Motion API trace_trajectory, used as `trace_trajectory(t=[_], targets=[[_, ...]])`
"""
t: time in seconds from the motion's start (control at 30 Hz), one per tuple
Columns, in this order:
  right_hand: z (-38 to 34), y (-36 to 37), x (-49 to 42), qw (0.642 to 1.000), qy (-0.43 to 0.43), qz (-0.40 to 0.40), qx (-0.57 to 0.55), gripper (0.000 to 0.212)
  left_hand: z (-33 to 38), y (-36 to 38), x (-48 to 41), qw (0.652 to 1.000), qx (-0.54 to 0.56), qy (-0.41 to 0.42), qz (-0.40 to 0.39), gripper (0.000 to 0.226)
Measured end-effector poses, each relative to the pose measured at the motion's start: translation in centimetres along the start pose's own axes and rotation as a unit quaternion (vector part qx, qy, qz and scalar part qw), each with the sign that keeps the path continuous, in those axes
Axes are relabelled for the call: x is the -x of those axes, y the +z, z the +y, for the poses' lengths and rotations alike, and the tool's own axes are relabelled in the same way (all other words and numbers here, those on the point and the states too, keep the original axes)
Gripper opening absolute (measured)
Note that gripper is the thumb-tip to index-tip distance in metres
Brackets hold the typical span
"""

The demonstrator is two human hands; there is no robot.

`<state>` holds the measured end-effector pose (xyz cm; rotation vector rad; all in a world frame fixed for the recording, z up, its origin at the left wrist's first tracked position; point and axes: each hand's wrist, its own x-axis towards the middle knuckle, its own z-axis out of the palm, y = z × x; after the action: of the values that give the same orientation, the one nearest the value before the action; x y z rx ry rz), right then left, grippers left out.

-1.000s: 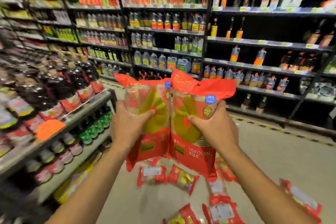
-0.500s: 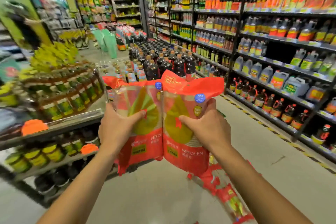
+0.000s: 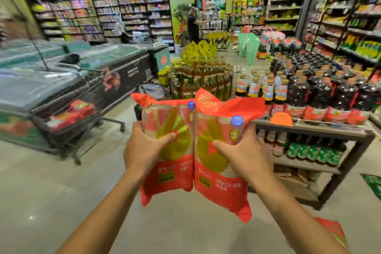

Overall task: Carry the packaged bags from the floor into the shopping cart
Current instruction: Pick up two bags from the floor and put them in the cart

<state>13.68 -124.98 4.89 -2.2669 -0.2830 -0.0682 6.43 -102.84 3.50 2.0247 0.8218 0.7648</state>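
Observation:
I hold two red packaged bags upright and side by side in front of my chest. My left hand [image 3: 144,146] grips the left bag [image 3: 171,173] by its side, thumb across the yellow print. My right hand [image 3: 245,150] grips the right bag [image 3: 222,192] the same way. The shopping cart [image 3: 68,113] stands to the left on the floor, beside the freezers, with several red bags lying inside it. One more red bag [image 3: 332,231] lies on the floor at the lower right, partly hidden by my right forearm.
A low display rack [image 3: 313,130] of dark bottles stands close on the right. Chest freezers [image 3: 51,80] line the left side behind the cart. A stack of oil bottles [image 3: 202,80] and a backpack [image 3: 150,90] stand ahead. A person [image 3: 192,24] stands far back. Bare floor lies between me and the cart.
My view has swung left, from the bottle shelves to the open aisle, and the cart has come into sight. Both hands keep the same hold on the two bags.

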Motion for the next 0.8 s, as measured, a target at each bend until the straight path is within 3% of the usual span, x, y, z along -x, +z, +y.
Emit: trace_trajectory(t=[0.13,0.33,0.8], targets=[[-4.7,4.8,-1.3,0.997,-0.052,-0.054,0.014,0.085,-3.1,-4.7,-2.1,0.998,-0.014,-0.033,0.060,0.075],[-11.7,12.6,-2.5,0.987,-0.115,-0.110,0.015,0.076,-8.2,-11.1,-6.2,0.987,-0.025,-0.091,0.127,0.090],[-23.1,27.3,-4.6,0.960,-0.201,-0.196,0.016,0.081,-17.7,-21.1,-14.1,0.962,-0.062,-0.160,0.214,0.087]])
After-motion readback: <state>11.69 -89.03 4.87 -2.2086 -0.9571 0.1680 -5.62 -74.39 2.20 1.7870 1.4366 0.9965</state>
